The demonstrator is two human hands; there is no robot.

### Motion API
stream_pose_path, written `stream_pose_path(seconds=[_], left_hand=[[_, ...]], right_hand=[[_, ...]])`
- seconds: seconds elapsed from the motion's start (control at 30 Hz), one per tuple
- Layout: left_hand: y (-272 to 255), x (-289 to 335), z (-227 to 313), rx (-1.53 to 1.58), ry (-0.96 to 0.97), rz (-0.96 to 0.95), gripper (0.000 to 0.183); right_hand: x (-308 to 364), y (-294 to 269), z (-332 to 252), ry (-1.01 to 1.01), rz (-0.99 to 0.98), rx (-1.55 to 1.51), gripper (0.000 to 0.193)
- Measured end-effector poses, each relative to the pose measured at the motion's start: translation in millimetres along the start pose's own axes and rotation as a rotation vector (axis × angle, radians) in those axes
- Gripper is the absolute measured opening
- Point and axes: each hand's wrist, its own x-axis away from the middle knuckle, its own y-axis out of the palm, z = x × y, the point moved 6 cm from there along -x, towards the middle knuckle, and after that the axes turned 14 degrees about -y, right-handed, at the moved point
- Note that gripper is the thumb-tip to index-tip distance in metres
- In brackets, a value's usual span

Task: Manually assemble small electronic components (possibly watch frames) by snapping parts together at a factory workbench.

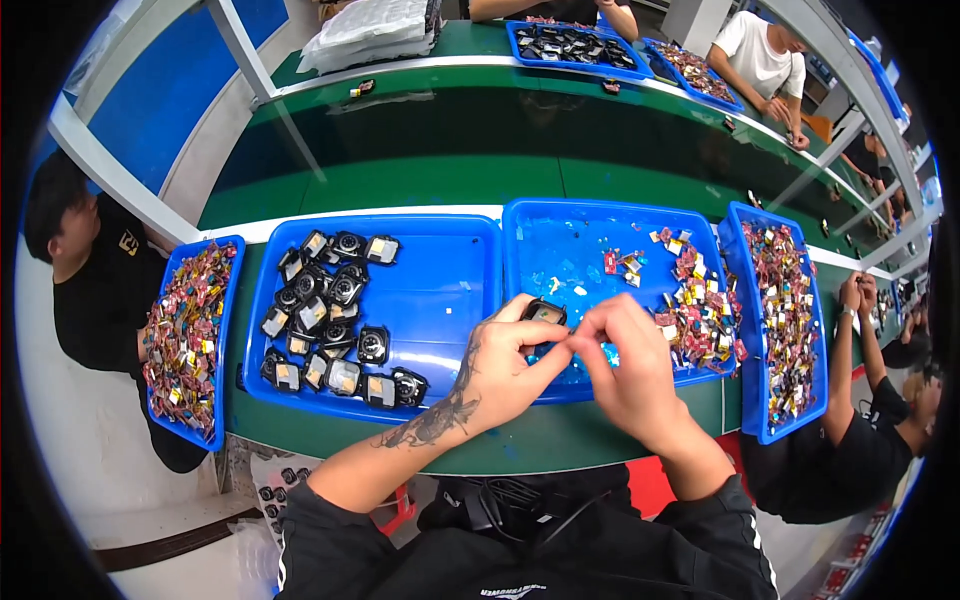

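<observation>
My left hand (505, 360) is closed around a black watch case (546, 312) whose opening shows a pale inside. The fingers of my right hand (632, 368) are pinched together against my left thumb tip; whatever they hold there is too small to make out. Both hands are over the front edge of a blue tray (545, 212). Inside that tray, small red circuit boards with white and yellow parts (700, 315) are heaped at the right, and bits of blue film (560, 265) lie scattered. To the left, another blue tray (440, 262) holds several black watch cases (335, 290).
Narrow blue trays full of small circuit boards flank the work, one at the left (232, 300) and one at the right (740, 260). A green conveyor belt (400, 165) runs beyond. Co-workers sit left, right and across; white packaging (370, 35) is stacked far left.
</observation>
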Motion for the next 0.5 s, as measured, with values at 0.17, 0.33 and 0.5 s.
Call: stream_pose_path(seconds=[0.17, 0.33, 0.5], left_hand=[[5.8, -3.9, -9.2, 0.286, -0.168, -0.127, 0.011], [7.3, -0.4, -5.5, 0.161, -0.09, -0.079, 0.013], [5.0, 3.0, 8.9, -0.054, 0.014, 0.032, 0.014]], right_hand=[[26.9, -10.1, 41.0, 0.349, 0.136, -0.252, 0.007], [37.1, -8.4, 37.1, 0.5, 0.377, -0.559, 0.008], [22.5, 1.0, 27.6, 0.363, 0.131, -0.484, 0.007]])
